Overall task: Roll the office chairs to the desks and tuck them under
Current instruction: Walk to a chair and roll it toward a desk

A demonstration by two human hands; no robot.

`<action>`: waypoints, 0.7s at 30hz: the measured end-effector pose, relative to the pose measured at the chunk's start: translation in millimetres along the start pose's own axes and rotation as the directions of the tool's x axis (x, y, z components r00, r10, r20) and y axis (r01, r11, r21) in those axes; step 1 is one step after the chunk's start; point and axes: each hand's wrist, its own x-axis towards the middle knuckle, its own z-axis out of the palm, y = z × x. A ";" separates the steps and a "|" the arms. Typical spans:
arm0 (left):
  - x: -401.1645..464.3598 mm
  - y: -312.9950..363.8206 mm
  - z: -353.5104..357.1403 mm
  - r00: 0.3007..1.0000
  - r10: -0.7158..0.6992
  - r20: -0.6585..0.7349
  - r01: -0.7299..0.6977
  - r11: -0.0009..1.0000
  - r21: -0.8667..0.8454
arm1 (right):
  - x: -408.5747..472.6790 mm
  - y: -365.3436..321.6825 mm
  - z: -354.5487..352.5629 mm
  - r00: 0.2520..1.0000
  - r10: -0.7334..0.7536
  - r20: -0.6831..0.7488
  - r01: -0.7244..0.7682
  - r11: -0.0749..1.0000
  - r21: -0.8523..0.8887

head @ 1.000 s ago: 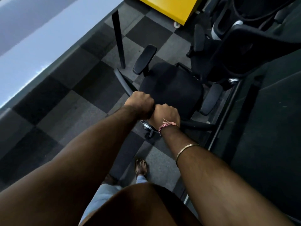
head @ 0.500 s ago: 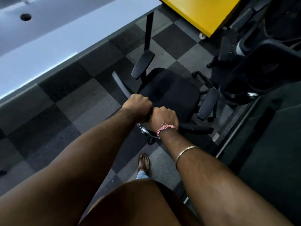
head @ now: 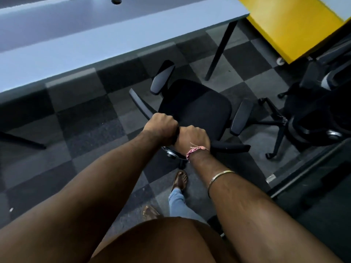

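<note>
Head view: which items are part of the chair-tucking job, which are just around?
In play:
- black office chair, backrest top gripped by left hand and right hand
- grey desk

Just around:
- yellow cabinet
- second office chair

We are looking into a dim, bluish scene; the pale bench (head: 79, 44) is catching the most light, the chair (head: 197, 109) is sinking into shadow, and the wide lens is bending edges.

Black office chair (head: 197, 109) stands upright near grey desk (head: 106, 40).
</note>
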 end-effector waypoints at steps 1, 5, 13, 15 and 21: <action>-8.7 -1.3 3.4 1.000 -0.027 -0.008 0.027 1.000 -0.004 | -1.3 -5.3 1.2 0.999 -0.036 -0.011 0.036 0.999 -0.017; -36.7 0.8 15.7 0.992 -0.123 0.000 0.123 0.991 -0.045 | -7.6 -16.6 4.3 0.982 -0.183 -0.041 0.181 0.982 -0.059; -99.3 -8.8 31.1 0.955 -0.272 0.121 0.285 0.952 -0.110 | -16.4 -57.9 5.3 0.885 -0.463 -0.039 0.458 0.884 -0.096; -115.6 -10.5 36.3 0.934 -0.327 0.141 0.345 0.929 -0.134 | -17.9 -69.7 7.2 0.849 -0.526 -0.036 0.521 0.848 -0.099; -153.8 0.7 48.1 0.834 -0.512 0.204 0.547 0.812 -0.201 | -24.0 -94.7 9.9 0.735 -0.678 -0.004 0.671 0.728 -0.142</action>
